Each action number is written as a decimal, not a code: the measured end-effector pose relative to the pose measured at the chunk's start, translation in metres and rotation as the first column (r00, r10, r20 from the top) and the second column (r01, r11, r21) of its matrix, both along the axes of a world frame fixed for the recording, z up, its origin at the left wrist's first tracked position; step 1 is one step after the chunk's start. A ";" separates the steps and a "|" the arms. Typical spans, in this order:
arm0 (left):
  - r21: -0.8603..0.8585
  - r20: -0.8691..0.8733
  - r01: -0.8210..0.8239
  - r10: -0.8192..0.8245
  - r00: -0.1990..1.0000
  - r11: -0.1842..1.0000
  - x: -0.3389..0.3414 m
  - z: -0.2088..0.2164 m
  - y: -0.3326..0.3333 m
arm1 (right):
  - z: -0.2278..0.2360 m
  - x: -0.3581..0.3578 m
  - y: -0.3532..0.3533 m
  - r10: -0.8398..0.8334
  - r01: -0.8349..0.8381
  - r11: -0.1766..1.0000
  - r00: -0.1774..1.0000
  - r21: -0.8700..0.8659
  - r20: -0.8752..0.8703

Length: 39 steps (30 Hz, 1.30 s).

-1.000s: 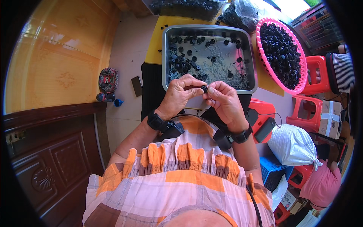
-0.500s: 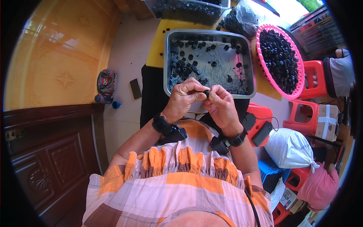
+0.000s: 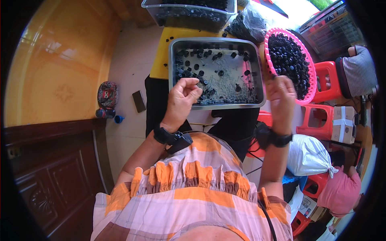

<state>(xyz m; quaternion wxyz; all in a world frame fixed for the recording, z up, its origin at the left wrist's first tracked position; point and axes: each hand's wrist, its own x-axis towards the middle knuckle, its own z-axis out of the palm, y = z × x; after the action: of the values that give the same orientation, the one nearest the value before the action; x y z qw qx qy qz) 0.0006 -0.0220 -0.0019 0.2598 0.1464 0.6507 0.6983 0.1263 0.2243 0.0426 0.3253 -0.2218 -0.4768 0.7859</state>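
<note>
My left hand (image 3: 183, 100) is above the near left part of a metal tray (image 3: 217, 107), thumb and fingertips pinched together; whatever they hold is too small to make out. At the left rim of a pink basket (image 3: 267, 52), my right hand (image 3: 282, 94) is smeared by motion, its fingers curled around what looks like a small black part (image 3: 273, 76). Loose round black parts (image 3: 196, 66) and many thin silvery pins (image 3: 225, 86) lie in the tray. The basket is filled with similar black parts (image 3: 287, 54).
A clear bin (image 3: 189, 18) of black parts stands beyond the tray, beside a plastic bag (image 3: 251, 24). Red stools (image 3: 315, 120), a tied white sack (image 3: 307, 154) and a carton (image 3: 343, 124) are on the right. A phone (image 3: 139, 101) lies on the floor at left. Two other people are at the right edge.
My hands have parted from the small black part they held together over the tray. My right hand has moved right to the basket; my left has shifted slightly left. The view has shifted a little.
</note>
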 end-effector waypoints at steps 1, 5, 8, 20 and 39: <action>-0.036 -0.026 -0.007 0.006 1.000 0.999 -0.005 -0.005 -0.003 | 0.005 0.003 0.018 -0.089 0.086 0.993 0.995 0.077 0.035; -0.225 -0.268 -0.004 -0.058 0.962 0.974 -0.011 -0.003 -0.003 | 0.016 0.001 0.028 -0.395 0.313 0.864 0.907 0.395 0.144; -0.329 -0.428 0.028 -0.176 0.886 0.944 -0.015 0.004 0.003 | -0.003 -0.003 0.001 -0.203 -0.206 0.596 0.896 0.776 0.394; -0.803 -0.474 0.000 -0.638 0.607 0.597 -0.031 0.000 0.045 | -0.061 -0.055 -0.069 -0.226 -0.673 0.099 0.702 0.733 0.676; -0.183 -0.015 0.274 -0.281 0.960 0.944 -0.028 -0.003 0.026 | -0.046 -0.052 -0.073 0.250 -0.382 0.895 0.857 0.231 0.451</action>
<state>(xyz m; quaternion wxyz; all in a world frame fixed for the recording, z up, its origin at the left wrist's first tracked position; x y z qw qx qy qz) -0.0272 0.0044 -0.0045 0.3542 0.2269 0.6889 0.5903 0.0747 0.1514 -0.0030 0.1137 -0.2449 -0.6825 0.6792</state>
